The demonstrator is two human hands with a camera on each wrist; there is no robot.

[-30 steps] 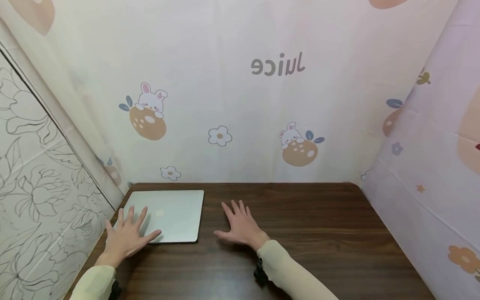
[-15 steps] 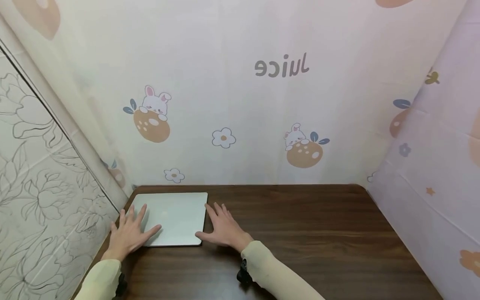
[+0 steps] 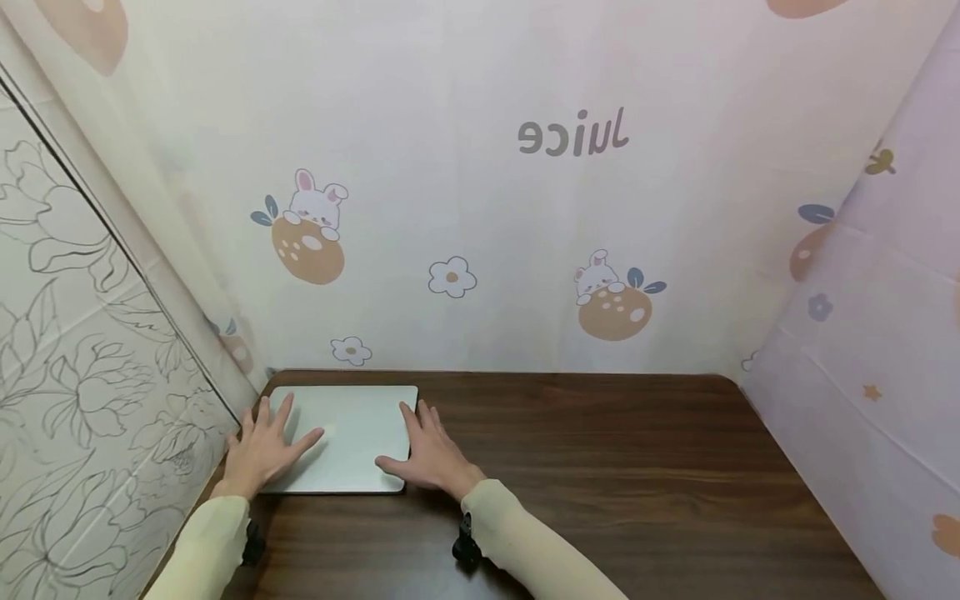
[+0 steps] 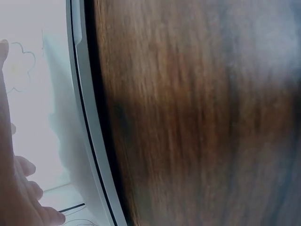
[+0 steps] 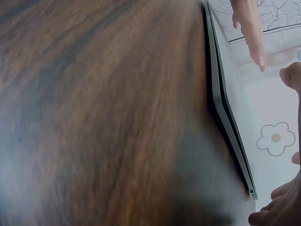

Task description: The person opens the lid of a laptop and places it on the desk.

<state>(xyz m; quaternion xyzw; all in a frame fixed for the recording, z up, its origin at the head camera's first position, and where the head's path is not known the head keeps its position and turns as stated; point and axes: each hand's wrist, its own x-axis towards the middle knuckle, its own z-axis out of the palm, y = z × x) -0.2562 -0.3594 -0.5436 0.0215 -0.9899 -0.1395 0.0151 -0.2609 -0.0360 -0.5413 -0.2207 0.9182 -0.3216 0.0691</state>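
Observation:
A closed silver laptop (image 3: 352, 442) lies flat at the table's back left corner. Its thin front edge (image 4: 91, 113) shows in the left wrist view. My left hand (image 3: 258, 450) is over the laptop's left side with its fingers spread. My right hand (image 3: 431, 454) is at the laptop's right edge, thumb and fingers spread, the thumb over the lid. Whether either hand touches the lid I cannot tell. Neither hand grips anything. In the right wrist view, the left hand (image 5: 249, 30) shows beyond the laptop's lid (image 5: 235, 99).
The dark wooden table (image 3: 600, 467) stretches to the right of the laptop. Behind it hangs a pale printed curtain (image 3: 480, 167) with rabbits and flowers. A line-drawn floral panel (image 3: 82, 400) stands along the left, and more curtain (image 3: 862, 333) borders the right.
My right hand has moved left from the bare table to the laptop's right edge. My left hand has shifted slightly over the laptop's left side. The head view has turned a little.

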